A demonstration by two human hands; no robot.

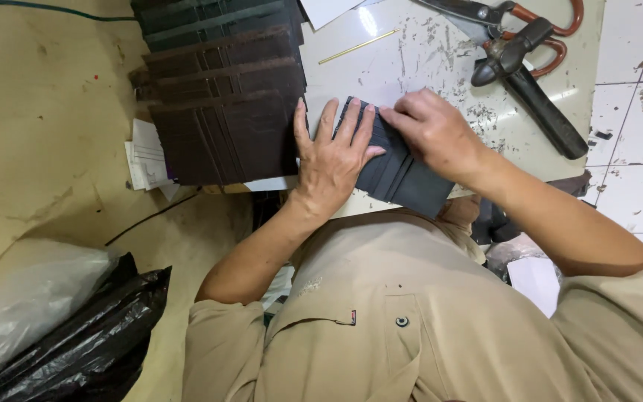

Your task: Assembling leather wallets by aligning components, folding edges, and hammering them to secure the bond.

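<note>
A dark grey leather wallet piece with card slots (405,179) lies on the white slab (411,67) at its near edge. My left hand (333,152) lies flat on its left part, fingers spread. My right hand (429,130) presses down on its upper right part with bent fingers. Both hands touch the piece; neither lifts it.
A stack of dark brown and green wallet pieces (225,97) lies to the left. A hammer with a black handle (533,85) and large shears (515,18) lie at the upper right. A thin yellow stick (359,46) lies above. Plastic bags (53,320) sit at lower left.
</note>
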